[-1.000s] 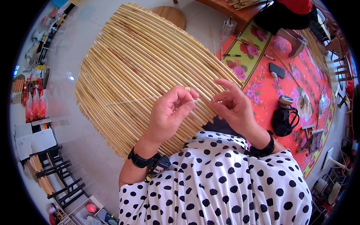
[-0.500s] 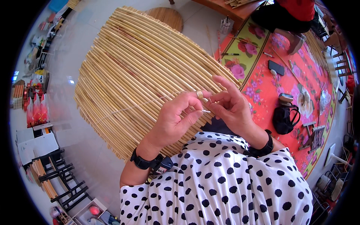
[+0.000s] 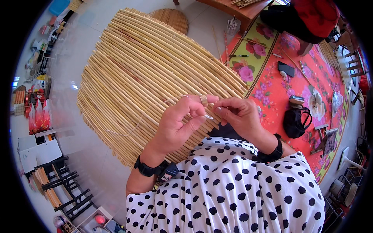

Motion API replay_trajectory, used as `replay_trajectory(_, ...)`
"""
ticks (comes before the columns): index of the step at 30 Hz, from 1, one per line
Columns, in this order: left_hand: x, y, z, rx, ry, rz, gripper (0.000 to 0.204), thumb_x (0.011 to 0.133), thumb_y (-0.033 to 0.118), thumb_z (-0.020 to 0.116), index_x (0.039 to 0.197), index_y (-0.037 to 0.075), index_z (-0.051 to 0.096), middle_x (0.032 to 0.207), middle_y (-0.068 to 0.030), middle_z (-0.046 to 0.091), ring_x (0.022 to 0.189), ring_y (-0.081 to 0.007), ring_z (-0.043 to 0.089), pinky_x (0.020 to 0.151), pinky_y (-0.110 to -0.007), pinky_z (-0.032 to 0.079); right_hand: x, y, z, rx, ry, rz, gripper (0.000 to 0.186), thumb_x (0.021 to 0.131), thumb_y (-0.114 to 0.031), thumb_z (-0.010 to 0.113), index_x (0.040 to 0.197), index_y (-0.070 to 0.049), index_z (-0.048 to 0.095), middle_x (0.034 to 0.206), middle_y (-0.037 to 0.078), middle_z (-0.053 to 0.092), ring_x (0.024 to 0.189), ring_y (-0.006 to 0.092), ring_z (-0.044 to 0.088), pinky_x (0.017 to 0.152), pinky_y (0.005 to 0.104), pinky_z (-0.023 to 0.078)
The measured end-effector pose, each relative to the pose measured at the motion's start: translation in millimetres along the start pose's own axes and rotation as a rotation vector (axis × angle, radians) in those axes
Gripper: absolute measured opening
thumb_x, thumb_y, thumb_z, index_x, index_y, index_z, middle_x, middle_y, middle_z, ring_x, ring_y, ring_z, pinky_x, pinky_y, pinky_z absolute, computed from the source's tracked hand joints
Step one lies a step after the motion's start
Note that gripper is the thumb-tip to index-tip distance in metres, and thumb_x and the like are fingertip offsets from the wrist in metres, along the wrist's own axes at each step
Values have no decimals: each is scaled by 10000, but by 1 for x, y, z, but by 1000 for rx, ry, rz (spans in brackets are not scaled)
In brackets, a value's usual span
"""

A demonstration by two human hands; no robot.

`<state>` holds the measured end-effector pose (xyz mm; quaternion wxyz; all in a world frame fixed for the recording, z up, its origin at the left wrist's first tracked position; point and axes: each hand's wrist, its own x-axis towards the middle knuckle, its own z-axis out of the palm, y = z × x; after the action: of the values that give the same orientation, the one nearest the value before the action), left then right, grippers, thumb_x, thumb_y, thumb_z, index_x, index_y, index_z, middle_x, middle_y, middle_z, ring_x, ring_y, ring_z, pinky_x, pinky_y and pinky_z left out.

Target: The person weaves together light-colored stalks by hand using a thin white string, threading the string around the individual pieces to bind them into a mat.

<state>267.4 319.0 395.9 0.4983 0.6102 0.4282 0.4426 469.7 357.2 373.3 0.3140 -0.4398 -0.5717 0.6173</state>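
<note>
A mat of pale reed sticks (image 3: 140, 70) lies before me. A thin white string (image 3: 142, 113) runs loosely across it to my left hand (image 3: 178, 124), which pinches a small white looped piece of it between thumb and fingers; a wide ring is on one finger. My right hand (image 3: 244, 120) is beside it, fingertips pinched close to my left fingertips, apparently on the string, though the fine strand is hard to make out.
A round woven board (image 3: 171, 21) lies behind the mat, near a wooden table (image 3: 244, 7). On the floral rug (image 3: 260, 93) are a phone (image 3: 286, 69), black bag (image 3: 293, 126) and sticks. A person (image 3: 307, 17) bends at upper right. Folded racks (image 3: 58, 190) stand left.
My left hand has shifted slightly right. My right index finger has curled down into a pinch beside it. The string's slack has moved lower on the mat. The other person has bent further over.
</note>
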Motion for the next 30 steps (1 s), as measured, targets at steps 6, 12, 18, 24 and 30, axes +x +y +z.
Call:
replay_trajectory(6,5,7,8,79,123,-56,90,841,-6,627,912,24,581,981,-92,661,828,-141,632,683,-253,499,0,-3,0,-20,2,-6,107,861,-62,664,930,8,704,649,14,658,550,53,616,510,190,470)
replay_trajectory(12,10,10,17,263,99,177,119,806,-26,655,897,24,596,950,-119,657,819,-216,656,685,-307,526,-1,1,0,-3,10,-10,104,859,-57,662,925,12,702,644,16,659,550,58,624,504,190,471)
replay_trajectory(18,16,7,22,492,233,206,140,784,2,677,902,40,613,871,-110,630,768,-262,638,661,-330,520,-2,1,0,39,-3,36,117,863,-71,666,935,15,702,653,13,659,550,49,610,500,188,464)
replay_trajectory(24,19,5,9,988,326,190,284,741,-24,697,1013,47,662,922,-97,586,764,-218,614,625,-325,503,-3,-4,0,31,-19,95,98,886,-50,640,934,24,683,749,12,656,563,38,567,513,177,461)
replay_trajectory(30,17,18,11,833,177,299,312,694,51,728,1000,92,682,855,-45,548,753,-209,598,627,-315,512,-2,2,1,56,-18,82,126,868,-79,661,940,18,696,664,4,650,565,39,601,511,183,465)
